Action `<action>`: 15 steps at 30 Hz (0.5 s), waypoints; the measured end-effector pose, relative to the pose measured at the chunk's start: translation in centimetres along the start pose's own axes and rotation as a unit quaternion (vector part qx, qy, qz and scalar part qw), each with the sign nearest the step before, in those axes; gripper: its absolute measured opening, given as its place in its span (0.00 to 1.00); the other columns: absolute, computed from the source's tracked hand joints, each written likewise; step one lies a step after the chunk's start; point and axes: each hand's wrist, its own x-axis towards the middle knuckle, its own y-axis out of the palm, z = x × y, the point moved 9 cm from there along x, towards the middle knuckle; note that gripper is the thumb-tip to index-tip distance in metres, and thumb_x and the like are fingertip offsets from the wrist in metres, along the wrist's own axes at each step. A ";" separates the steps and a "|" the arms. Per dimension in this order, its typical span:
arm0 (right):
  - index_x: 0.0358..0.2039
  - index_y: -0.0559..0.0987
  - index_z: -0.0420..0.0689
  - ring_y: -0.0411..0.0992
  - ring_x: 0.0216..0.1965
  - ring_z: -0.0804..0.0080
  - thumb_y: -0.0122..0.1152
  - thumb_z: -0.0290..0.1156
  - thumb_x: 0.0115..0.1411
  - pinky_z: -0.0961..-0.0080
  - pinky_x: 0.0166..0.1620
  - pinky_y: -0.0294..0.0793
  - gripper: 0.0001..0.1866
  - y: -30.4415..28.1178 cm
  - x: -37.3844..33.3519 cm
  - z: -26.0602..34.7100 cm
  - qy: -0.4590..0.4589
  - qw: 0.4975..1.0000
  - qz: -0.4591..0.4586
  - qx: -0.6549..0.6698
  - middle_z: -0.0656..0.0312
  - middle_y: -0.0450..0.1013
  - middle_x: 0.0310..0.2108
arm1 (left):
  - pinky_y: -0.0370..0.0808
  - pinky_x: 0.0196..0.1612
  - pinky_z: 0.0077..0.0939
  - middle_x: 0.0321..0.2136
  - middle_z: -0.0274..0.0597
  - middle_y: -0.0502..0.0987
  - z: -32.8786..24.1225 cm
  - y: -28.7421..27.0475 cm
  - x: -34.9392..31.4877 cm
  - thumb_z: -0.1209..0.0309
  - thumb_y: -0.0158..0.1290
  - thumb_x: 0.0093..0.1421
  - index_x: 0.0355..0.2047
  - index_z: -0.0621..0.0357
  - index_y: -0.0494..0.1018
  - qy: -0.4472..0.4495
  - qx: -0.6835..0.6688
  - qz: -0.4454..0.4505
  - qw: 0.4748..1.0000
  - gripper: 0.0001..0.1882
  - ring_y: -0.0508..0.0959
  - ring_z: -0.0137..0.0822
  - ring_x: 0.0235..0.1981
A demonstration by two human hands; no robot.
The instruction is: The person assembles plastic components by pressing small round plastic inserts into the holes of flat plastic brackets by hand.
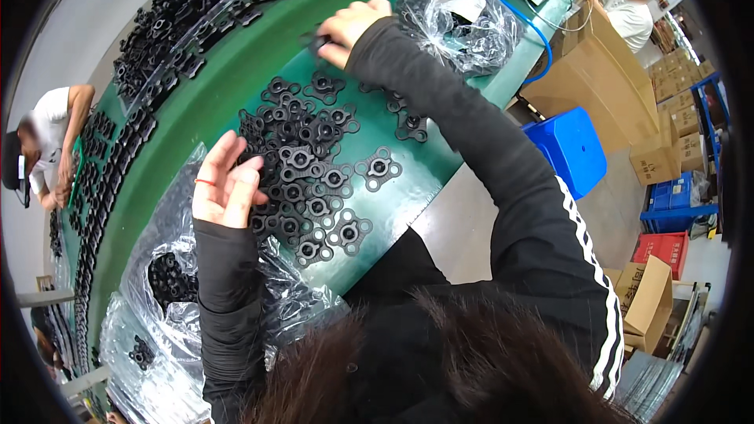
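Observation:
Black three-armed plastic parts with ringed ends lie in a loose pile (297, 159) on the green table (408, 180). At the pile's left edge is my left hand (226, 184), palm turned up and fingers apart, with nothing plainly held in it. My right hand (355, 27) is beyond the pile, fingers closed around a dark, blurred part (318, 42), which looks like one of the black three-armed parts and is mostly hidden. One single part (379, 169) rests apart on the pile's right side. A few more parts (411, 124) lie beneath my right forearm.
A clear plastic bag (459, 27) of dark parts sits at the far right of the table; another open bag (169, 267) lies near left. Rows and a heap of black parts (169, 20) line the far side. A blue stool (572, 149) and cartons stand right. Two people work nearby.

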 end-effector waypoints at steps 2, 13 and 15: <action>0.27 0.76 0.51 0.68 0.32 0.69 0.56 0.41 0.44 0.63 0.46 0.55 0.11 -4.6 -0.6 6.1 -0.076 0.995 -0.008 0.066 0.67 0.73 0.25 | 0.73 0.33 0.18 0.43 0.47 0.70 1.2 0.9 -1.0 0.78 0.45 0.57 0.53 0.55 0.62 -0.128 -0.278 0.006 0.952 0.22 0.73 0.34 0.36; 0.22 0.79 0.43 0.72 0.28 0.57 0.52 0.39 0.43 0.69 0.34 0.71 0.14 -6.9 -2.4 -9.0 0.104 0.982 0.045 -0.151 0.55 0.75 0.27 | 0.72 0.21 0.20 0.41 0.50 0.72 4.4 0.9 -2.4 0.71 0.47 0.57 0.56 0.55 0.57 -0.225 -0.347 0.097 0.905 0.25 0.76 0.37 0.29; 0.27 0.78 0.50 0.70 0.38 0.63 0.55 0.37 0.45 0.65 0.43 0.65 0.09 -2.2 -6.0 -19.5 0.228 0.915 0.199 -0.266 0.60 0.74 0.35 | 0.73 0.21 0.20 0.39 0.51 0.72 5.2 0.9 -2.6 0.71 0.46 0.58 0.55 0.54 0.58 -0.219 -0.423 0.122 0.871 0.24 0.75 0.36 0.27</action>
